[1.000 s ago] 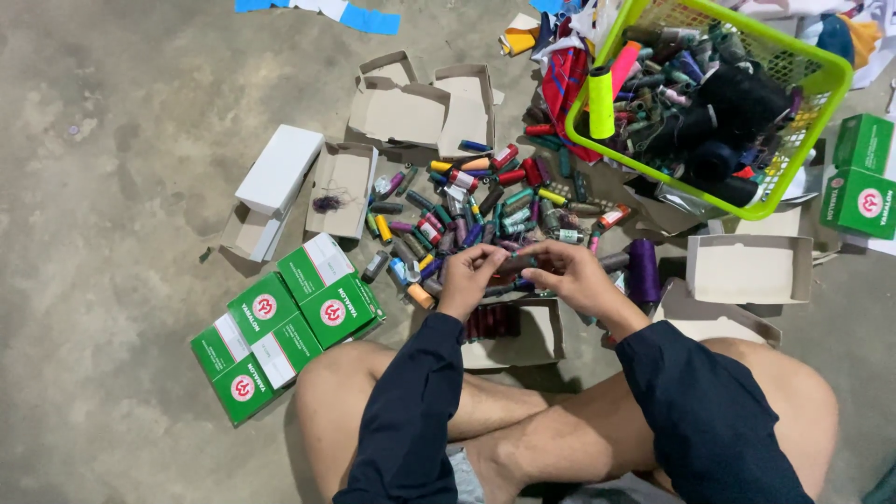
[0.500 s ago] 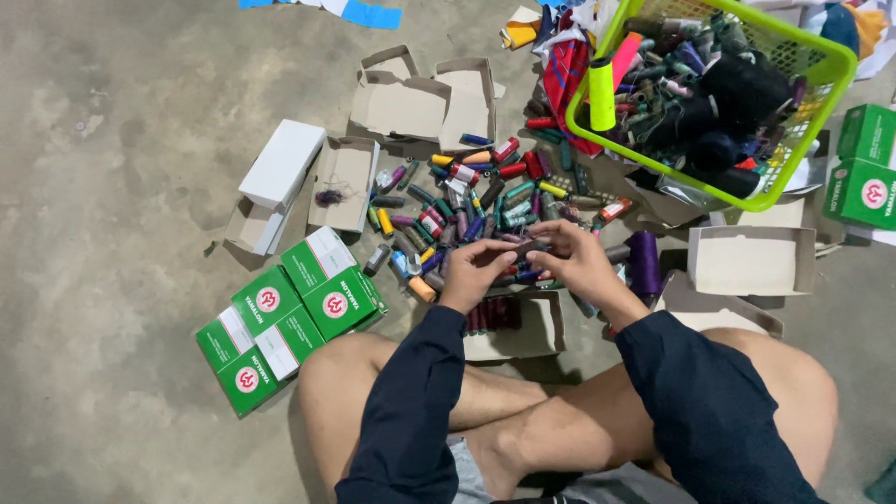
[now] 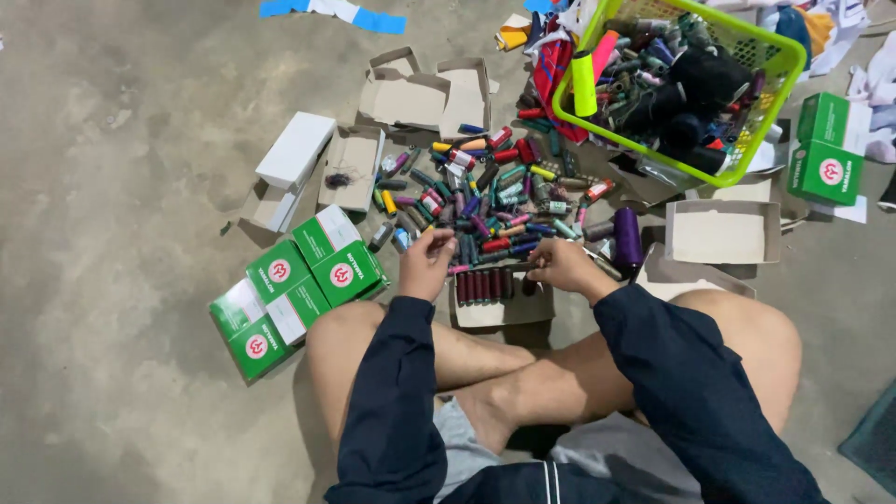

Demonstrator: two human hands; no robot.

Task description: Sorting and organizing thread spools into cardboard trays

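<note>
I sit cross-legged on a concrete floor. A small open cardboard box (image 3: 509, 308) lies in front of my shins, holding a row of dark red thread spools (image 3: 481, 285). My left hand (image 3: 427, 263) hovers at the box's left end, its fingers pinched on what looks like a small spool. My right hand (image 3: 563, 266) is curled at the box's right end, and what it holds is hidden. Just beyond both hands lies a loose pile of many-coloured thread spools (image 3: 485, 201).
A lime green basket (image 3: 789, 61) full of spools and cones stands at the far right. Green and white cartons (image 3: 299, 280) lie by my left knee, another (image 3: 826, 149) at the right. Open cardboard boxes (image 3: 723, 231), (image 3: 411, 93) and a purple cone (image 3: 626, 238) surround the pile.
Both hands were close together in the spool pile. They have since drawn back toward me and apart, to the two ends of the box of red spools.
</note>
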